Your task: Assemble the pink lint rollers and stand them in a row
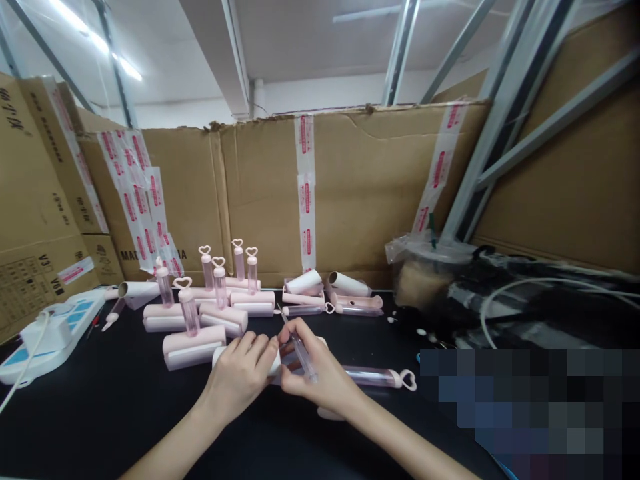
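Observation:
My left hand point(245, 370) is closed around a white lint roller roll point(275, 362), whose ends show past the fingers. Close against it, my right hand point(320, 373) grips a screwdriver point(303, 357) with a clear handle, its thin dark shaft pointing up and away from me. Both hands meet over the black table, and the fingers cover much of what lies between them. A clear pink handle point(373, 377) with a heart-shaped ring lies just right of my right hand. Beneath that wrist shows part of a pale piece point(331, 415).
Several pink lint rollers point(194, 347) stand with handles upright at the left. Opened pink cases point(356, 303) with white rolls lie at the back. A power strip point(75, 340) sits far left, a plastic drink cup point(425, 273) at right. Cardboard walls point(260, 193) enclose the table.

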Motion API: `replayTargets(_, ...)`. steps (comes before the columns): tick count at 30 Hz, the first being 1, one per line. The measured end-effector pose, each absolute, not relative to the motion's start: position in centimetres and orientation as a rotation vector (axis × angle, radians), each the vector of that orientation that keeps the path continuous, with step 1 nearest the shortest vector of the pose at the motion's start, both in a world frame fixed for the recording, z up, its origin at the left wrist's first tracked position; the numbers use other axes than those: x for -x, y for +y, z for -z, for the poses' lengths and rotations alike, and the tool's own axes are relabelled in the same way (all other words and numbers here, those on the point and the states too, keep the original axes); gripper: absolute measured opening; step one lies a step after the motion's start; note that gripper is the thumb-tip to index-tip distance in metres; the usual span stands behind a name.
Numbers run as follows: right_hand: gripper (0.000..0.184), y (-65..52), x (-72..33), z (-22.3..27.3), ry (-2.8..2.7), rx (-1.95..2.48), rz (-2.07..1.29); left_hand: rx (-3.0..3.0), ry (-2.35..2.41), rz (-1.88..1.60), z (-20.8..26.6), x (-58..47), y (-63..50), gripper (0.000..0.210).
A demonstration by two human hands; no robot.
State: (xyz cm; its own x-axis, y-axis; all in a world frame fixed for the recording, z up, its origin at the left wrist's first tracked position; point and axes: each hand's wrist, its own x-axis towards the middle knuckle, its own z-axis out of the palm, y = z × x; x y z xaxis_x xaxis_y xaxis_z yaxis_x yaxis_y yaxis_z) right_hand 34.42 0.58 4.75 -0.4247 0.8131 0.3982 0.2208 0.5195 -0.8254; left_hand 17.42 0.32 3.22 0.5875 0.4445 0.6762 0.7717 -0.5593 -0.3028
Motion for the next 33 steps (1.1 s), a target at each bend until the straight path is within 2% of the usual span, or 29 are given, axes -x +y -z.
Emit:
replayTargets(9, 0.037, 0.5, -34.6, -5.2, -1.957, 0.875, -0.872, 2.281, -0.916, 0.743, -3.0, -17.2, 0.4, 0.027)
replayTargets(15, 0.033, 0.8, -35.2, -5.8, -1.861, 0.752, -0.987, 2.301, -1.017, 0.95, -3.3, -17.0, 0.5, 0.028)
replayTargets(18, 0.027, 1.4, -36.0, -6.5, -1.838, 0.791, -0.843, 2.241, -1.318, 1.44, -4.3, -16.0, 1.1, 0.039)
replayTargets(22, 0.019, 2.0, -36.8, -6.5, -1.97, 1.013, -0.583, 2.173, -1.535, 2.657, -5.8, -15.1, 1.7, 0.049)
replayTargets(24, 0.021, 2.0, -36.5, -6.0, -1.927, 0.958, -0.684, 2.108, -1.418, 3.271, -6.1, -15.3, 1.7, 0.046)
replayTargets(26, 0.027, 1.8, -36.0, -5.3, -1.829, 0.814, -0.894, 2.034, -1.336, 3.656, -6.0, -16.0, 1.7, 0.043)
replayTargets(29, 0.032, 1.6, -35.1, -4.5, -1.673, 0.67, -1.136, 2.016, -1.364, 3.818, -5.4, -17.1, 1.6, 0.037)
replayTargets(33, 0.032, 1.4, -34.9, -4.4, -1.568, 0.624, -1.194, 2.091, -1.344, 3.777, -4.9, -18.0, 1.4, 0.04)
